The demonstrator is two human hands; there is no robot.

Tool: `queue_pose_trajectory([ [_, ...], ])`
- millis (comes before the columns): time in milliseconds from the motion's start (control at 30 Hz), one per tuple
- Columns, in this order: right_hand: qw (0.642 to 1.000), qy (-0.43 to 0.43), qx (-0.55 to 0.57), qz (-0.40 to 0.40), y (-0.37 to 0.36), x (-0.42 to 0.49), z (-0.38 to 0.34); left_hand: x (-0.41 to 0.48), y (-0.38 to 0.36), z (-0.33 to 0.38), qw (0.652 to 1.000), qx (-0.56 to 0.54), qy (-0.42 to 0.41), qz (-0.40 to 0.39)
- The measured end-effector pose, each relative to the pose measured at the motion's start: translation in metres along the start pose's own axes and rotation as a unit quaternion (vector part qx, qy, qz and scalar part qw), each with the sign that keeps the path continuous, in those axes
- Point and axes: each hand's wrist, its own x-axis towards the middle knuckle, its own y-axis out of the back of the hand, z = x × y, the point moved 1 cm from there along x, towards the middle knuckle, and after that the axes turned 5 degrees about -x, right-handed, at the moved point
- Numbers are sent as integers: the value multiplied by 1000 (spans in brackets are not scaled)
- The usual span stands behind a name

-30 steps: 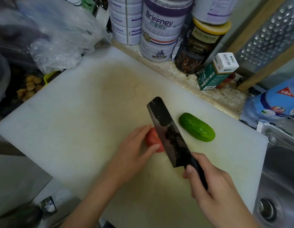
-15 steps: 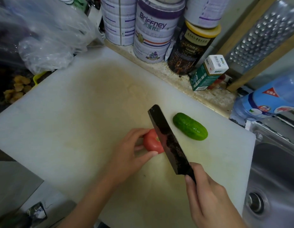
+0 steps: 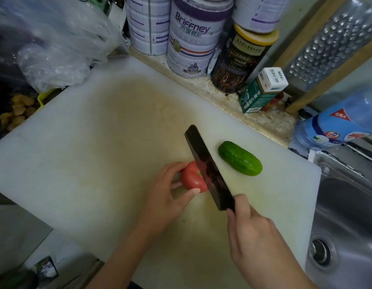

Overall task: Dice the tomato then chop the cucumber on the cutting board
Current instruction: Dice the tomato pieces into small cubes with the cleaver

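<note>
A red tomato (image 3: 192, 177) lies near the middle of the white cutting board (image 3: 93, 147). My left hand (image 3: 166, 195) grips the tomato from its left side between fingers and thumb. My right hand (image 3: 254, 236) grips the handle of a dark cleaver (image 3: 208, 170), and the blade stands against the tomato's right side, hiding that part. A whole green cucumber (image 3: 240, 158) lies on the board just right of the blade, untouched.
Several tins (image 3: 193, 38), a dark jar (image 3: 241, 59) and a small green box (image 3: 260, 92) line the counter behind the board. A steel sink (image 3: 347, 222) lies to the right, with a blue bottle (image 3: 343, 124) above it. A plastic bag (image 3: 56, 42) sits at the far left.
My left hand's fingers have curled back off the tomato's top, so more of the tomato shows. The cleaver has stayed against the tomato's right side. The cucumber has not moved.
</note>
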Motion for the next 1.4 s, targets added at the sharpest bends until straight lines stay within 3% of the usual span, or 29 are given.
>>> queue_pose_trajectory([
  [200, 1000, 4, 3, 7, -2, 12, -1, -1, -1, -4, 1000, -19, 7, 5],
  [300, 999, 11, -3, -31, -6, 31, -9, 1, -1, -5, 1000, -24, 5, 13],
  [500, 995, -18, -94, -34, -15, 0, -4, 2, -2, -4, 1000, -16, 13, 22],
  [1000, 997, -30, -66, 28, -18, -7, 0, 6, 3, 0, 999, -9, 48, 19],
  [1200, 999, -26, -37, -11, -18, 24, -6, 8, 1, 0, 997, -23, 57, 42],
  [1400, 999, -32, -37, -10, -24, -8, 2, 6, 2, 3, 997, -22, 79, 13],
])
